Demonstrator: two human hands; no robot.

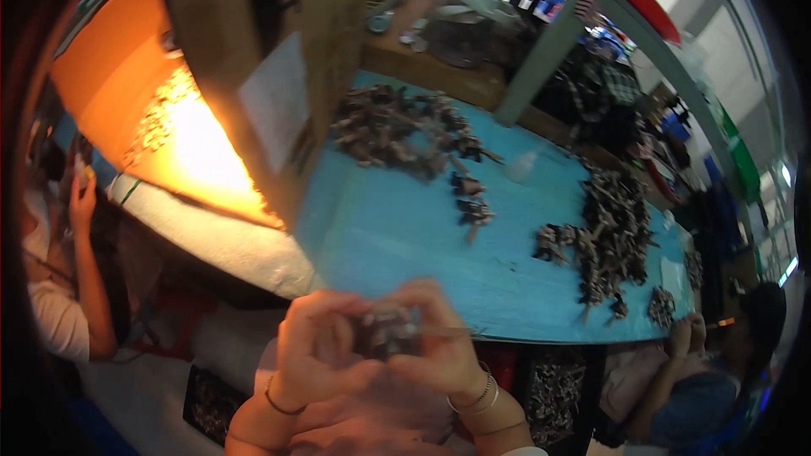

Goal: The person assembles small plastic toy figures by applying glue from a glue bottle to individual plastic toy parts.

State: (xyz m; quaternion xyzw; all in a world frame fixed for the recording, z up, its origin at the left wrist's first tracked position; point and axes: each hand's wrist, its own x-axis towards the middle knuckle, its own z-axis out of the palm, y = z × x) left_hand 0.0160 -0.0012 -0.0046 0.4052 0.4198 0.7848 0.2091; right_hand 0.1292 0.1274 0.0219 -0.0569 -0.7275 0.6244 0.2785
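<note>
One broad blue tabletop (380, 241) fills the middle of the view, with a tall cardboard panel (329, 25) standing at its left and, beyond that, a glowing orange enclosure (110, 59). Two co-workers sit at the sides, one (63, 312) at far left, the other (697, 401) at far right near the table edge. Two large heaps of mottled dark-and-pale pieces lie on the blue surface: a right heap (615, 228) and a left heap (380, 122), with a short trail (471, 198) of similar pieces between them. A pale sheet (277, 101) hangs on the panel; any print on it is too blurred to read. On the green post (549, 42) sits a small striped sticker (585, 5), its details too small to tell. The left hand (317, 350) and right hand (443, 355) are raised at the near table edge, fingers curled toward each other, pinching one small blurred piece (390, 331) from either side. It lies between their fingertips, well apart from both heaps, with a pale stick-like part pointing to the right.
</note>
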